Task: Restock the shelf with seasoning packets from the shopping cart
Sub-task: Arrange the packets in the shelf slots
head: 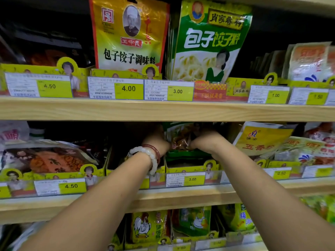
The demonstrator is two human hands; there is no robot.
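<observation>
Both forearms reach in; left hand (157,142) and right hand (204,142) pinch packets (181,140) into the middle shelf (181,196) slot (cart unseen, remaining stock unknown).

yellow packet (129,33): 包子饺子调味料 | green packet (210,40): 包子饺子料 | upper shelf price tags (128,88): 4.50, 4.00, 3.00, 1.00
</observation>
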